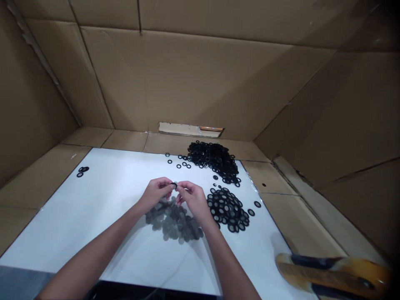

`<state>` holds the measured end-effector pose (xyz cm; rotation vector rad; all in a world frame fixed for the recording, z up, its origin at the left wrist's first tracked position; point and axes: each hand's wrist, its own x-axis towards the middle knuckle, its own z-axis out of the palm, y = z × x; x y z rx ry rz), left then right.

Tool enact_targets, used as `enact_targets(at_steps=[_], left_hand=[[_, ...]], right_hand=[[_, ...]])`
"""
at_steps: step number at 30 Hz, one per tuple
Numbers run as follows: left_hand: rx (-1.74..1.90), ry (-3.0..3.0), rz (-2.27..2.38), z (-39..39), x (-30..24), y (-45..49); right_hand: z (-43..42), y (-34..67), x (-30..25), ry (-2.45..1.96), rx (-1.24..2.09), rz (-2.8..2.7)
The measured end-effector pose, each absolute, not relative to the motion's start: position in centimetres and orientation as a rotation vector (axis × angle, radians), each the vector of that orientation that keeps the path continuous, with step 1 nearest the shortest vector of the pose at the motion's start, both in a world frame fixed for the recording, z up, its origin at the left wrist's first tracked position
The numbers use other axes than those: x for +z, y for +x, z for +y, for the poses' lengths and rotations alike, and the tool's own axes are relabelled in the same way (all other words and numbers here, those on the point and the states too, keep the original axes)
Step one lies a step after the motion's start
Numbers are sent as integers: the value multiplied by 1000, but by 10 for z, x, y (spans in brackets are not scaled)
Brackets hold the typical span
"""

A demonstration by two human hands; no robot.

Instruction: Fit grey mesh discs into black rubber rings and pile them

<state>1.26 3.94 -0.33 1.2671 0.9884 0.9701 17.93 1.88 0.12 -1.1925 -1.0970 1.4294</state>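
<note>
1. Ring: held up above the middle of the desk, between both hands. Whether a disc sits in it is too small to tell.
2. Left hand: thumb and forefinger clamped on the ring's left side. Right hand: thumb and forefinger pinched on its right side.
3. Handling, my judgement: grip by the rim, thumbs opposed, press evenly around; a one-sided push could tip or pop a thin part loose. Staying low over the pile would make a drop harmless.
4. Grey discs: loose heap below the hands, mid-desk, partly behind the right forearm.
5. Filled rings: black rims, grey centres, heaped toward the right edge.
6. Loose rings: dark heap at the far right corner, some past the far edge. A few strays by the left edge.
7. Containers: no tray or bin seen; heaps lie bare. Cardboard walls enclose the desk; slot in the far one.
8. Yellow-black tool, blurred, near right corner.
</note>
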Motion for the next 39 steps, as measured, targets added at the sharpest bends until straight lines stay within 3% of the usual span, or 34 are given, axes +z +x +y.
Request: enact_targets(at_steps=[28, 39], left_hand=[[1055, 1052, 883, 31, -7, 24], [1012, 1081, 808, 29, -7, 27]], right_hand=[[10, 177, 1, -1243, 1042, -1402], [13, 172, 2, -1124, 1319, -1108]])
